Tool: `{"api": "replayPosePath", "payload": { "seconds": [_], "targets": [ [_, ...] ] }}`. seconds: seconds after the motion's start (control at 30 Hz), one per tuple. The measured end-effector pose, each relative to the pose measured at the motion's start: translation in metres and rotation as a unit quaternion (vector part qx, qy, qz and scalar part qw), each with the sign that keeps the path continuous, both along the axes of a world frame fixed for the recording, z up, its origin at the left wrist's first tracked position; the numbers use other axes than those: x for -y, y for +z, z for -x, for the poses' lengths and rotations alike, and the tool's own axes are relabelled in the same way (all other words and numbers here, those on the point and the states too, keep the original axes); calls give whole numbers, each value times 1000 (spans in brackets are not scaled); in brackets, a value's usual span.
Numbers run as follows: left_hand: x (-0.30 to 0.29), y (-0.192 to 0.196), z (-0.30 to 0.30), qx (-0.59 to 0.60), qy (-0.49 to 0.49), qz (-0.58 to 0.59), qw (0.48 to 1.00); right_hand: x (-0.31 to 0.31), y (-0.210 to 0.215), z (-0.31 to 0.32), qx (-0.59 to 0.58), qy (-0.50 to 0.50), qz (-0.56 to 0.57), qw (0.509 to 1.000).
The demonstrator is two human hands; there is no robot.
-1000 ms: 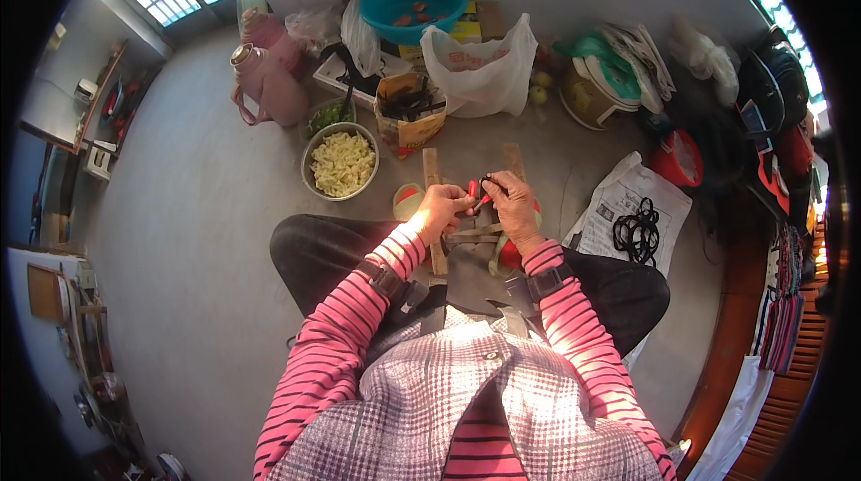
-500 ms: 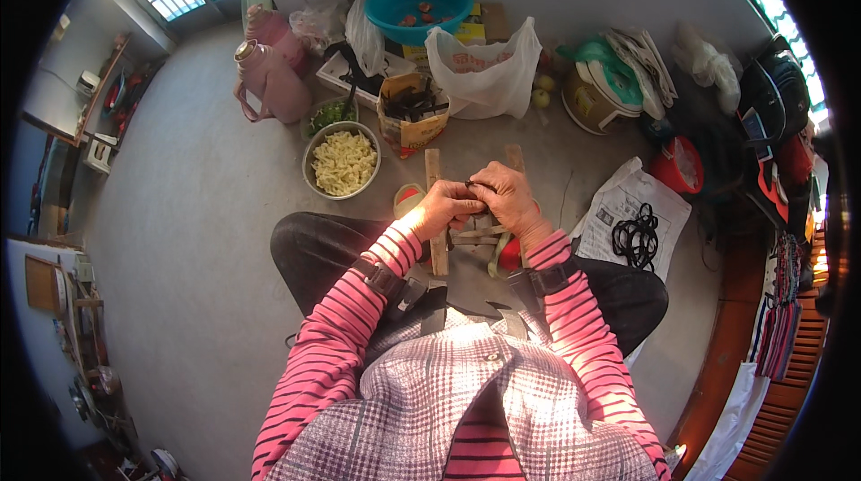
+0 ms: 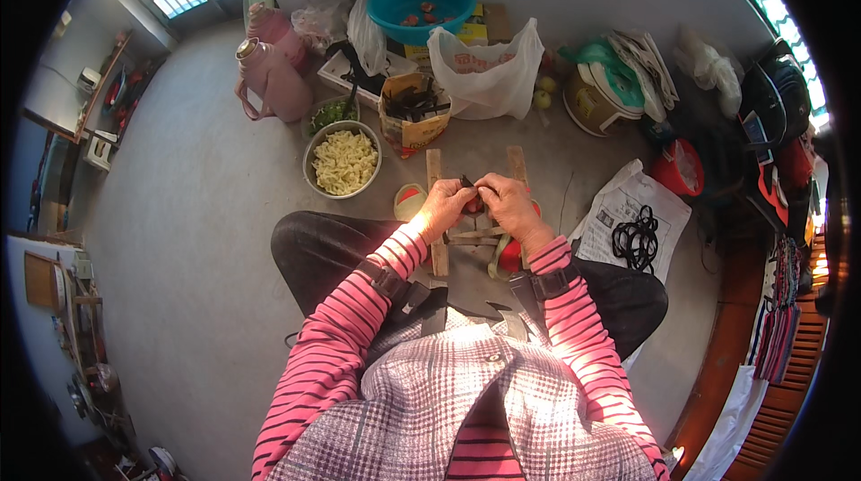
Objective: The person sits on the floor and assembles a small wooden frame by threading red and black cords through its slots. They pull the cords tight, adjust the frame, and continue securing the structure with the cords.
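My left hand (image 3: 444,207) and right hand (image 3: 507,203) meet over the wooden frame (image 3: 437,212), fingers pinched together on a small dark piece (image 3: 467,183). A metal bowl of yellow shreds (image 3: 343,161) sits to my left.

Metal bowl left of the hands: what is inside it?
The metal bowl on the floor holds a heap of pale yellow, shredded-looking food that fills it nearly to the rim. The heap covers the bowl's bottom, so anything beneath it cannot be seen.

Pink-and-red striped sleeve (image 3: 359,319), teal basin (image 3: 421,5); pink flask (image 3: 273,82), white bag (image 3: 489,77)
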State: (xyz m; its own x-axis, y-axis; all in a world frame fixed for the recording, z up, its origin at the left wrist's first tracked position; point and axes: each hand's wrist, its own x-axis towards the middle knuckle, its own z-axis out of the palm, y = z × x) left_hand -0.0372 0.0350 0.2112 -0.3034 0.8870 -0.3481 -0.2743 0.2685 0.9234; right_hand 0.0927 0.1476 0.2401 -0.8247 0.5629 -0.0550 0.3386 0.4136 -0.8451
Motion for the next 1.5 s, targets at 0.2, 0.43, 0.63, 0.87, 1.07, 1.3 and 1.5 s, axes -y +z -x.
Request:
{"api": "replayPosePath", "payload": {
  "seconds": [0.2, 0.43, 0.63, 0.87, 1.07, 1.3, 1.5],
  "targets": [
    [-2, -5, -1, -49, 13, -24, 998, 0, -6, 0, -25, -40, 20, 999],
    [-7, -9, -8, -132, 87, -82, 984, 4, -12, 5, -29, -122, 65, 990],
    [-8, -6, -11, -181, 116, -135, 967, 9, 2, 12, -52, -29, -329, 943],
    [-8, -13, -1, -122, 136, -56, 982, -1, 21, 9, -71, -100, -156, 980],
    [-10, -8, -8, -90, 114, -164, 976, 12, 18, 9, -58, 37, -228, 971],
    [-8, -1, -6, -170, 113, -98, 974, 12, -7, 8, -103, -37, -32, 993],
    [-8, -6, -5, -141, 84, -133, 977, 11, -8, 5, -87, -102, 67, 989]
  ]
}}
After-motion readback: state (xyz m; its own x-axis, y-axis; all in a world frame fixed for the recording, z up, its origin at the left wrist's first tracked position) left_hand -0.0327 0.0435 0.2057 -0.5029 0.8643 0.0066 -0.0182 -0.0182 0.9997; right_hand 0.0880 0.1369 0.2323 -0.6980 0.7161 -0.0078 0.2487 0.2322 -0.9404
